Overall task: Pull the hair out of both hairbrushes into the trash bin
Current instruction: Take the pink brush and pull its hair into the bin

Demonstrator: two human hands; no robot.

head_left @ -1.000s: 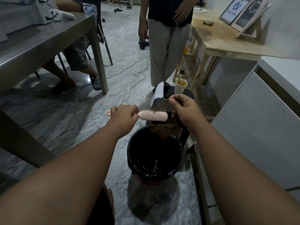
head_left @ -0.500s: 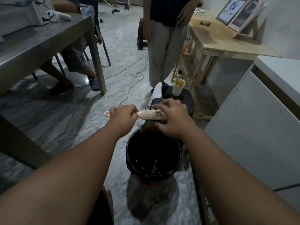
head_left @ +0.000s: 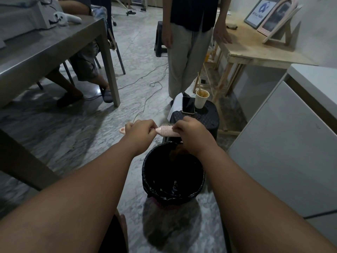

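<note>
A pink hairbrush (head_left: 166,130) is held level above the far rim of the trash bin (head_left: 145,172), a round bin with a black liner. My left hand (head_left: 141,133) is closed around the brush handle, whose tip sticks out to the left. My right hand (head_left: 191,137) covers the far end of the brush head, fingers pinched at the bristles. A brown clump of hair (head_left: 176,152) hangs under that hand, just inside the bin. No second hairbrush is visible.
A dark stool (head_left: 209,119) behind the bin carries a phone (head_left: 188,105) and a paper cup (head_left: 201,98). A person (head_left: 187,48) stands beyond it. A grey table (head_left: 45,48) is left, a wooden table (head_left: 255,50) right, a white cabinet (head_left: 284,143) near right. Cables (head_left: 145,99) cross the floor.
My right hand moved from beyond the brush tip back onto the brush head and now pinches at the bristles. The camera view tilted down a little; the left hand kept its grip.
</note>
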